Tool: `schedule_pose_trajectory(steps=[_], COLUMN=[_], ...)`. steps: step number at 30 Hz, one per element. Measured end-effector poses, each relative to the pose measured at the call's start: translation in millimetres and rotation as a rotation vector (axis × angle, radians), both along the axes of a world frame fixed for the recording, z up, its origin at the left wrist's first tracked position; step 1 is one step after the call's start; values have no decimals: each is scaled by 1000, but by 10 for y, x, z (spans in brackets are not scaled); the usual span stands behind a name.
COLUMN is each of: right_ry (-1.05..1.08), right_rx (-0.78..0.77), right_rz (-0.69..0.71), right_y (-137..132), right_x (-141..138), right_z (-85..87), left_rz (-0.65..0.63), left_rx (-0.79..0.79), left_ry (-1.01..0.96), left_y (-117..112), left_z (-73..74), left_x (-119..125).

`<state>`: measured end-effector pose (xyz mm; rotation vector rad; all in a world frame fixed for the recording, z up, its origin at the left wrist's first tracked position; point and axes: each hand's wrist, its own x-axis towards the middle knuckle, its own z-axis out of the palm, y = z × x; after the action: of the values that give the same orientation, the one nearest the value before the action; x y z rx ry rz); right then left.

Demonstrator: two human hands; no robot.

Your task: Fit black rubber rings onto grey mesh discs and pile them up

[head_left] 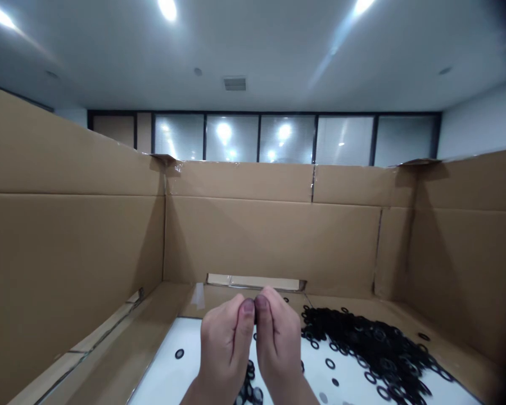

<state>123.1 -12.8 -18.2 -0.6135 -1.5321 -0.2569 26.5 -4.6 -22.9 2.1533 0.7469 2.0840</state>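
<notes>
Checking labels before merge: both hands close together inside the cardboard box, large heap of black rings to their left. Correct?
Wrong side: the head view shows the large heap of black rings to the right of the left hand and right hand, which are close together inside the cardboard box.

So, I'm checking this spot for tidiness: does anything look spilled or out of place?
Yes, mildly. The pile of black rings spreads over the right edge of the white board onto the cardboard floor, where one stray ring lies apart. That looks like spillover, though it could be deliberate.
</notes>
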Motion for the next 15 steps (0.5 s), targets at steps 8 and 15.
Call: schedule_pose_trajectory(steps=[8,15], right_ry=[74,16], right_rx=[-96,-107], right_rz=[46,72], right_y=[41,17], right_x=[-22,13], right_z=[-52,13], left_rz=[-15,-36], left_rx=[-75,-158], left_ry=[-9,-20], left_y=[-16,-39], left_z=[16,45], left_x=[25,13])
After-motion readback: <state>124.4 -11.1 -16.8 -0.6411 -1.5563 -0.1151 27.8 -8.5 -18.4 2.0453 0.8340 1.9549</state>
